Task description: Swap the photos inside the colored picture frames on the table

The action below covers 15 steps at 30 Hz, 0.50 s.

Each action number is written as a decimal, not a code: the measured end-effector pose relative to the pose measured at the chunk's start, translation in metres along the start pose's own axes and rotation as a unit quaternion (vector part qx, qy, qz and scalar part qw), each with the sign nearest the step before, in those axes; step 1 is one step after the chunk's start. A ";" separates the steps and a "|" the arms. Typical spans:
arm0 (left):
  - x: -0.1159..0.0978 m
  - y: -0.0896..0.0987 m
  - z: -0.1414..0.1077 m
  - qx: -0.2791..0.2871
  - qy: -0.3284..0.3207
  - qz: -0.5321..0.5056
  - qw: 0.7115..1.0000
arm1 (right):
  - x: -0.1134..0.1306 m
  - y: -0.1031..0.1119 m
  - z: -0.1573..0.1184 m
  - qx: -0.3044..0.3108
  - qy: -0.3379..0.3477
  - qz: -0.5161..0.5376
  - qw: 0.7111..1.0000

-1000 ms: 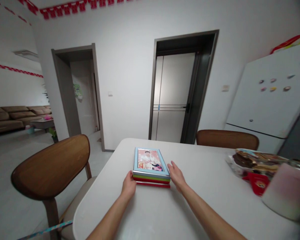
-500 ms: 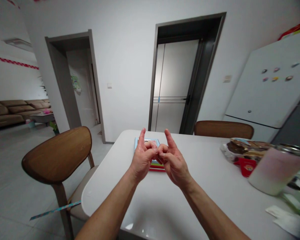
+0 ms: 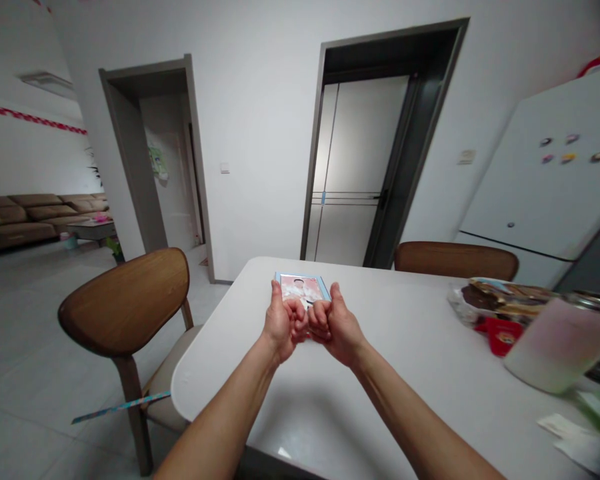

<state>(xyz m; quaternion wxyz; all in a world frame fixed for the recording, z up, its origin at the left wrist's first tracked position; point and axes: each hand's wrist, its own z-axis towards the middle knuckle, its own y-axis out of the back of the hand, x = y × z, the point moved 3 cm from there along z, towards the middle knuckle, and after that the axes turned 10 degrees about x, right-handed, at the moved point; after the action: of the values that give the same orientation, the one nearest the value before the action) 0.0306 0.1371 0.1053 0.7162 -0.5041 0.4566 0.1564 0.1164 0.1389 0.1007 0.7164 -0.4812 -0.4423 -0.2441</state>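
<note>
In front of me over the white table point(image 3: 400, 373), my left hand point(image 3: 284, 321) is curled into a fist, its thumb pointing up. My right hand point(image 3: 334, 323) mirrors it, also closed with the thumb raised. The knuckles of the two fists meet or nearly meet in the middle. Nothing shows in either hand. Just beyond them on the table lies a light-blue-edged item with a photo of a person point(image 3: 300, 287) on top, partly covered by the fists.
On the right stand a large pale pink jar point(image 3: 550, 343) with a metal rim, a red packet point(image 3: 503, 335), plastic-wrapped food point(image 3: 495, 297) and white tissue point(image 3: 575, 437). Wooden chairs stand at the left point(image 3: 130, 303) and far side point(image 3: 455, 260). A patterned strip point(image 3: 120, 407) sticks out by the left chair.
Both hands have changed from a pinch with one finger raised to fists with thumbs up. They sit slightly lower, showing more of the photo. The view has shifted a little left.
</note>
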 end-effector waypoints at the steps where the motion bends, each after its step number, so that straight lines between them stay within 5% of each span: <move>1: 0.001 0.001 -0.001 -0.002 0.009 0.000 1.000 | -0.002 0.000 0.001 0.004 -0.007 -0.006 1.000; 11: 0.018 0.030 0.002 -0.066 0.048 0.012 0.997 | -0.020 0.008 0.016 -0.035 -0.036 -0.313 0.948; 15: 0.030 0.051 0.004 -0.110 0.060 0.026 0.992 | -0.025 0.031 0.030 -0.100 -0.002 -0.442 0.891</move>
<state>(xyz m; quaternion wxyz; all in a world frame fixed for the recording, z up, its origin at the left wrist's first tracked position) 0.0140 0.1563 0.0517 0.6232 -0.5767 0.4916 0.1934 0.1161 0.1774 0.0691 0.4811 -0.3058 -0.5843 -0.5776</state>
